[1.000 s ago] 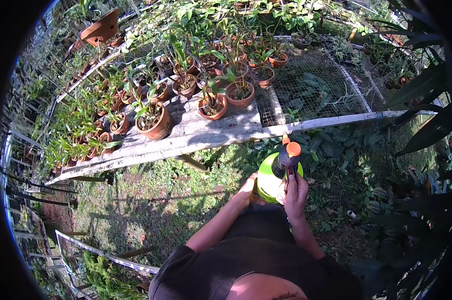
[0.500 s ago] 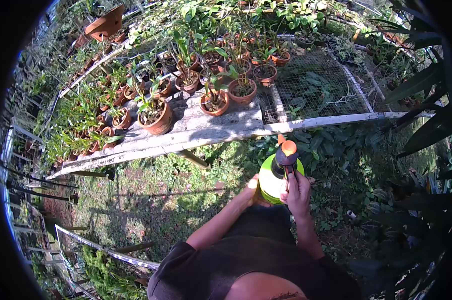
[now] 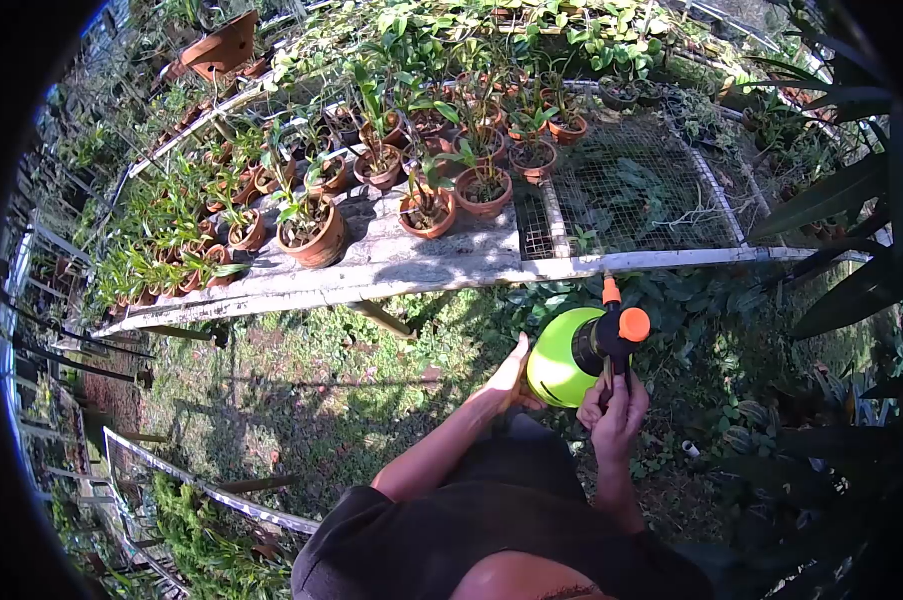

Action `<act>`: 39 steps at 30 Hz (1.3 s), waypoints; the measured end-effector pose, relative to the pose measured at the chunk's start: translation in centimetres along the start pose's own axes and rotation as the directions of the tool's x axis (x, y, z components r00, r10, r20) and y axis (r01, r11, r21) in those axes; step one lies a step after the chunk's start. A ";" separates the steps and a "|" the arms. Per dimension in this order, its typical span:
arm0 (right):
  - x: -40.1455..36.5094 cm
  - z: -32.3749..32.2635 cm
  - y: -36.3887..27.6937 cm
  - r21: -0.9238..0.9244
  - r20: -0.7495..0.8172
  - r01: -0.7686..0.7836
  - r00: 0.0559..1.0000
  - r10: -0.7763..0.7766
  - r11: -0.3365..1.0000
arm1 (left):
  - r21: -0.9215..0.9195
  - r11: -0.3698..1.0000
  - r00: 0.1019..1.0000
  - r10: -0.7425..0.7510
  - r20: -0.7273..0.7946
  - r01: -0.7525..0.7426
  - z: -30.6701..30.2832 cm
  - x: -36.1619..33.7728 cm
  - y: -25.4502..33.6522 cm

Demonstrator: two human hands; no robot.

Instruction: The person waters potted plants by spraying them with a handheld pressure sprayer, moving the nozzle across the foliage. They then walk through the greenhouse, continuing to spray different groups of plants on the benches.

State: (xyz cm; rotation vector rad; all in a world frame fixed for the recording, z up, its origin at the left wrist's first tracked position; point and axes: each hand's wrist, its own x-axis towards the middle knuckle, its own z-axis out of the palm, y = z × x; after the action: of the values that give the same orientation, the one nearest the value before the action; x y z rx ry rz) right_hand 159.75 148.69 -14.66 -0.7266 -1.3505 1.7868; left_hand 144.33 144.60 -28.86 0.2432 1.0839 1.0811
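Observation:
A lime-green pump spray bottle [image 3: 564,356] is held in front of my body, tilted to the right, its dark head topped by an orange pump knob and fitted with an orange nozzle [image 3: 612,291]. My right hand [image 3: 617,412] is closed around the black handle below the knob. Against the bottle's left side and underside rests my left hand [image 3: 515,378], thumb pointing up; its other fingers are partly hidden behind the bottle. Beyond the nozzle runs the white front edge of a bench with potted plants, the nearest a terracotta pot [image 3: 429,212].
The bench [image 3: 402,275] carries several terracotta pots at its left and middle; wire mesh [image 3: 642,190] covers its right part. Dark long leaves [image 3: 852,200] hang close on the right. A white-edged frame [image 3: 207,485] stands lower left, and low plants cover the ground.
The spray bottle has tipped from nearly upright toward the right, its head and nozzle shifting right. My right hand has moved right and slightly down with the handle; my left hand stays on the bottle.

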 end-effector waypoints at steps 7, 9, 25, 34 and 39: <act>2.1 -2.3 -2.3 -0.140 0.310 -0.033 0.948 0.076 0.990 | -0.267 0.962 0.998 0.065 0.018 -0.058 2.1 0.6 -0.4; 2.2 -2.4 -2.1 -0.209 0.344 -0.069 0.928 0.139 0.975 | -0.298 0.954 0.999 0.037 0.038 -0.024 2.2 0.2 -1.5; 1.2 -3.7 0.2 -0.049 0.221 -0.293 0.929 0.296 0.955 | -0.228 0.973 0.993 0.002 -0.119 -0.029 3.6 -2.6 -7.3; 0.3 -4.3 0.3 -0.030 0.279 -0.220 0.935 0.220 0.975 | -0.245 0.959 0.987 0.115 -0.116 -0.141 4.0 -4.8 -7.4; -0.4 -4.2 -1.1 0.048 0.292 -0.182 0.943 0.161 0.982 | -0.290 0.944 0.987 0.157 -0.029 -0.159 5.1 -5.2 -4.8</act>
State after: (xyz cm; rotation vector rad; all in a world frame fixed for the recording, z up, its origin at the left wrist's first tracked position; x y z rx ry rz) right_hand 163.59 150.67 -14.74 -0.5742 -1.4324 2.1358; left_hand 151.04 139.70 -26.29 0.0912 0.9062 1.3711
